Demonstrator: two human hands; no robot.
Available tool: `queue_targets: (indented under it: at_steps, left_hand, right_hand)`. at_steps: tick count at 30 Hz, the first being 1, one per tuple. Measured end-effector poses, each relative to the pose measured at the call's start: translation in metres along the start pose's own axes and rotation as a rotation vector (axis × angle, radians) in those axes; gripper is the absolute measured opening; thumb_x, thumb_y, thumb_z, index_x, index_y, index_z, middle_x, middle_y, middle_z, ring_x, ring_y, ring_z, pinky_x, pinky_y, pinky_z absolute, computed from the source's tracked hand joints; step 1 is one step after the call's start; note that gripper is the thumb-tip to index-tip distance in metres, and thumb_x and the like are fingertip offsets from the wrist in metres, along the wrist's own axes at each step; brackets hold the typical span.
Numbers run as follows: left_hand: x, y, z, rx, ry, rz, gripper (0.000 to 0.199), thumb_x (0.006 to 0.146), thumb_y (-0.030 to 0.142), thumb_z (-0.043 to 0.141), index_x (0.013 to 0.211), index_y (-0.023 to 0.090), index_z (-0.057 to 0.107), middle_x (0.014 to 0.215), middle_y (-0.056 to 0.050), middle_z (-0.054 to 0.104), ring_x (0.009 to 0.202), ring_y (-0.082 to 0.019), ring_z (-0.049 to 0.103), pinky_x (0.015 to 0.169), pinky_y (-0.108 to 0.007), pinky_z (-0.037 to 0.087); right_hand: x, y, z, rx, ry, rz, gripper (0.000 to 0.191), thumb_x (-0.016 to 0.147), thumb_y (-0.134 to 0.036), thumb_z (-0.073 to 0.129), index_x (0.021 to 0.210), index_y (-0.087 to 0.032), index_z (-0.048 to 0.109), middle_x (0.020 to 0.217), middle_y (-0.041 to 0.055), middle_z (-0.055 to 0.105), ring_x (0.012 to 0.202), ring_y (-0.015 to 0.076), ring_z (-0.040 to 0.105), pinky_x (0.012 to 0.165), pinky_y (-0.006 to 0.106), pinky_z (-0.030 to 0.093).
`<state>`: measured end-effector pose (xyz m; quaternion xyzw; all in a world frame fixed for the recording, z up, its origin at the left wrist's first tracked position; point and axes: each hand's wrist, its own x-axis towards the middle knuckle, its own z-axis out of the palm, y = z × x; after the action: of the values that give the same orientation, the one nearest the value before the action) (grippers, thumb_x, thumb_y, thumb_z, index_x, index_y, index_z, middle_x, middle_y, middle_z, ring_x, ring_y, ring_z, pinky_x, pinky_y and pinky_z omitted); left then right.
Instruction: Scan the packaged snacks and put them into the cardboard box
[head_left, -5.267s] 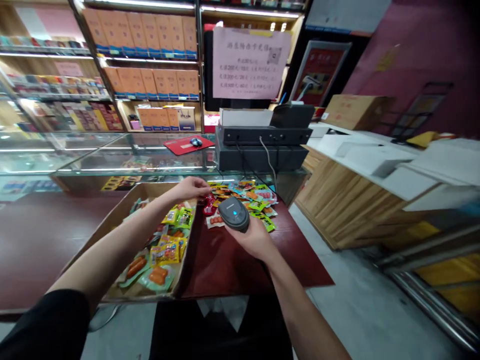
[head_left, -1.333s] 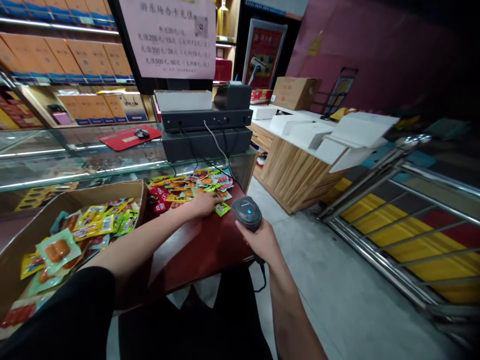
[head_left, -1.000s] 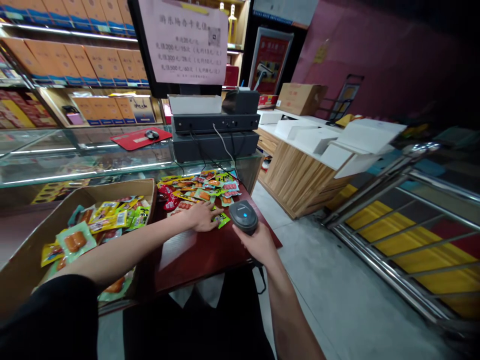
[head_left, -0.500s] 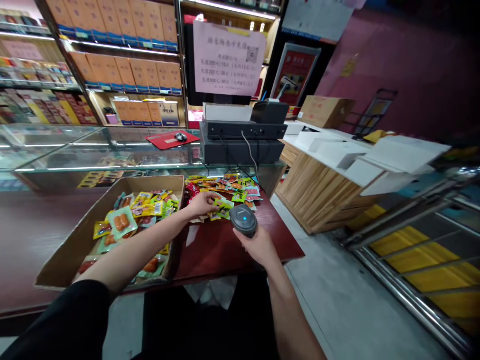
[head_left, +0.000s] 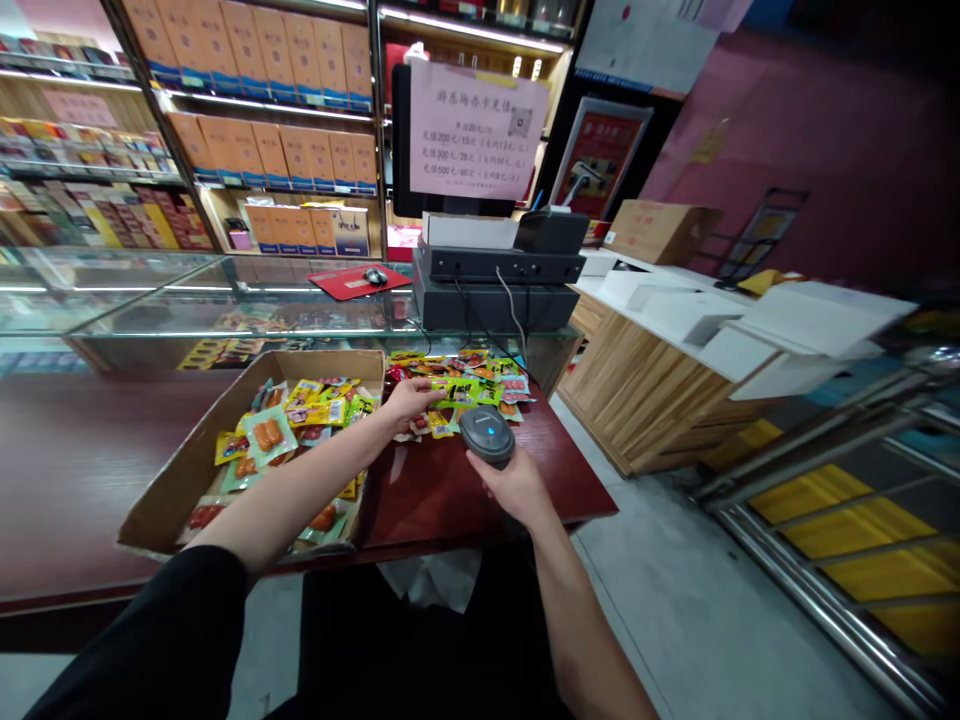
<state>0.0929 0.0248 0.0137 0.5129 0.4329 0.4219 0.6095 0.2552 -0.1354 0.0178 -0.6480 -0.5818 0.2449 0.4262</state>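
Between the fingertips of my left hand point(head_left: 412, 400) is a green snack packet point(head_left: 456, 391), held over a pile of small snack packets point(head_left: 512, 384) on the dark red table point(head_left: 427, 490). My right hand point(head_left: 517, 485) is wrapped round a dark grey barcode scanner point(head_left: 487, 432) with a small blue light lit on top. The scanner's head is close below the green packet. Under my left forearm stands an open cardboard box point(head_left: 176, 470) with several yellow, green and clear snack packets point(head_left: 270, 436) in it.
Behind the table runs a glass display counter point(head_left: 300, 318) with a red mouse mat point(head_left: 352, 285) and a cash register unit point(head_left: 495, 300). A wooden cabinet point(head_left: 637, 385) stands to the right, near a metal railing point(head_left: 810, 590).
My left hand has turned the green packet so that it lies flatter and shows its printed face. My right hand keeps the scanner in nearly the same place. The view has shifted slightly left.
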Motion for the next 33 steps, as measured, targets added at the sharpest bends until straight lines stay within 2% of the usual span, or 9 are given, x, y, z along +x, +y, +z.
queue_targets:
  at_steps: [4,10,14,18,20,22,29,31,33]
  left_hand:
    - [0.000,0.001,0.001,-0.061,-0.038,-0.012,0.035,0.051,0.029,0.088,0.073,0.012,0.067,0.067,-0.001,0.066,0.062,-0.011,0.061,0.067,-0.026,0.052]
    - [-0.001,0.001,0.002,-0.068,-0.029,-0.045,0.031,0.054,0.028,0.087,0.072,0.011,0.068,0.065,-0.003,0.067,0.058,-0.011,0.062,0.062,-0.025,0.052]
    - [0.000,0.002,0.002,-0.108,-0.059,-0.039,0.036,0.050,0.027,0.089,0.075,0.011,0.069,0.071,-0.004,0.070,0.064,-0.013,0.064,0.068,-0.027,0.053]
    - [-0.003,0.016,-0.007,-0.087,-0.009,-0.012,0.037,0.047,0.028,0.090,0.073,0.012,0.069,0.068,-0.003,0.069,0.065,-0.014,0.065,0.067,-0.026,0.053]
    - [-0.008,0.030,-0.024,-0.071,0.017,0.007,0.038,0.048,0.028,0.090,0.075,0.012,0.070,0.070,-0.004,0.069,0.067,-0.015,0.065,0.067,-0.026,0.052]
    - [-0.018,0.046,-0.051,-0.056,0.053,0.026,0.038,0.048,0.028,0.090,0.076,0.012,0.070,0.073,-0.004,0.070,0.069,-0.015,0.066,0.067,-0.026,0.053]
    - [-0.074,0.095,-0.174,-0.054,0.305,0.130,0.036,0.055,0.030,0.088,0.081,0.012,0.070,0.082,-0.008,0.071,0.071,-0.014,0.066,0.065,-0.025,0.054]
    - [-0.086,0.104,-0.196,-0.063,0.381,0.156,0.035,0.060,0.032,0.086,0.084,0.011,0.070,0.083,-0.009,0.071,0.070,-0.013,0.066,0.065,-0.024,0.054]
    - [-0.092,0.108,-0.206,-0.049,0.419,0.169,0.034,0.062,0.031,0.085,0.084,0.011,0.070,0.082,-0.008,0.071,0.068,-0.012,0.065,0.064,-0.023,0.054]
  right_hand:
    - [-0.001,-0.001,-0.003,0.005,0.014,-0.017,0.035,0.076,-0.045,0.066,0.091,-0.015,0.072,0.067,0.0080,0.073,0.073,0.0264,0.072,0.061,0.030,0.055]
    - [-0.002,0.000,-0.004,-0.015,0.007,-0.019,0.035,0.076,-0.046,0.065,0.089,-0.015,0.072,0.066,0.0086,0.073,0.073,0.0270,0.072,0.060,0.031,0.054]
    - [-0.004,-0.002,-0.004,-0.018,0.014,-0.032,0.035,0.075,-0.046,0.066,0.089,-0.015,0.072,0.068,0.0093,0.073,0.075,0.0274,0.073,0.061,0.031,0.054]
    - [-0.004,-0.007,-0.001,-0.007,-0.016,-0.041,0.034,0.075,-0.046,0.066,0.089,-0.016,0.072,0.068,0.0086,0.073,0.074,0.0272,0.073,0.060,0.030,0.055]
    - [-0.002,-0.011,0.005,0.000,-0.036,-0.045,0.034,0.074,-0.046,0.067,0.089,-0.016,0.071,0.067,0.0077,0.073,0.073,0.0269,0.073,0.059,0.030,0.055]
    - [0.002,-0.015,0.013,0.014,-0.065,-0.065,0.034,0.073,-0.046,0.068,0.090,-0.017,0.071,0.067,0.0072,0.073,0.074,0.0268,0.073,0.060,0.031,0.055]
    - [0.017,-0.039,0.055,0.136,-0.178,-0.197,0.029,0.073,-0.040,0.069,0.095,-0.021,0.070,0.074,0.0067,0.073,0.083,0.0269,0.072,0.067,0.034,0.058]
    - [0.018,-0.044,0.064,0.147,-0.193,-0.215,0.028,0.073,-0.040,0.069,0.094,-0.021,0.070,0.075,0.0071,0.073,0.083,0.0275,0.071,0.067,0.035,0.058]
    - [0.018,-0.047,0.069,0.153,-0.194,-0.218,0.029,0.071,-0.039,0.070,0.093,-0.021,0.070,0.075,0.0072,0.073,0.082,0.0278,0.071,0.066,0.035,0.058]
